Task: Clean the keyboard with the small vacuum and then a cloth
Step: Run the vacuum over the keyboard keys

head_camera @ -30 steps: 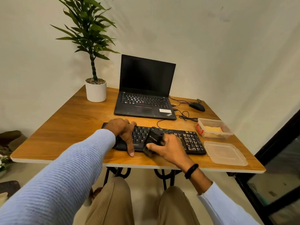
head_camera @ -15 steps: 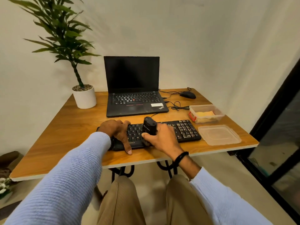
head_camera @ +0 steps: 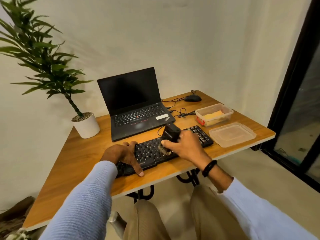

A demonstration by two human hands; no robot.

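With the left hand (head_camera: 123, 155) clamping one end of the keyboard (head_camera: 149, 153) and the right hand (head_camera: 186, 149) gripping the small vacuum (head_camera: 170, 134) brush-down on keys just beside it, heavy pressure could pop a keycap.

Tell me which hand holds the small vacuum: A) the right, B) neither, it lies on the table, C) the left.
A: the right hand grips the small vacuum, brush end down at the keyboard, while the left hand holds the keyboard's left end.

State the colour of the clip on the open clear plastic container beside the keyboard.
Red; the small plastic clip shows best in the head view.
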